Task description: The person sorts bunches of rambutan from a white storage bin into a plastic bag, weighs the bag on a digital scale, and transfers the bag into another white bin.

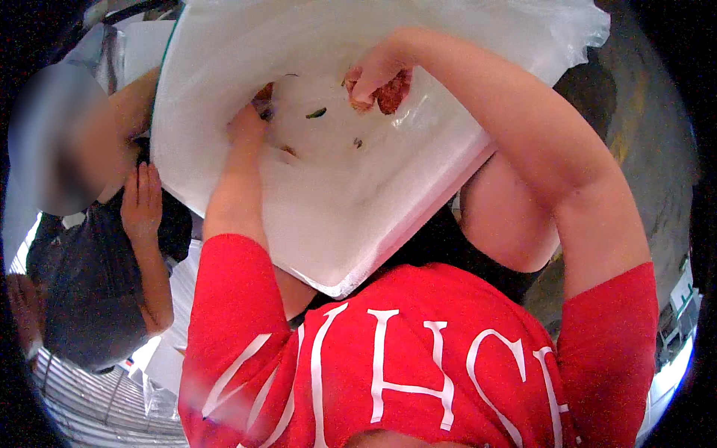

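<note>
Both my hands are inside a white foam box lined with clear plastic. My right hand is closed around rough-skinned reddish fruits that look like lychees, held above the bottom at the right. On the left, my left hand has its fingers curled at another reddish-brown fruit; it is small and blurred. Between my hands lie a green leaf and a small dark scrap. A brownish bit rests beside my left wrist.
Close at the left of the box a person in dark clothes sits, one hand near its edge. My bare knee stands against the box's right side. Grey floor shows at the far right.
</note>
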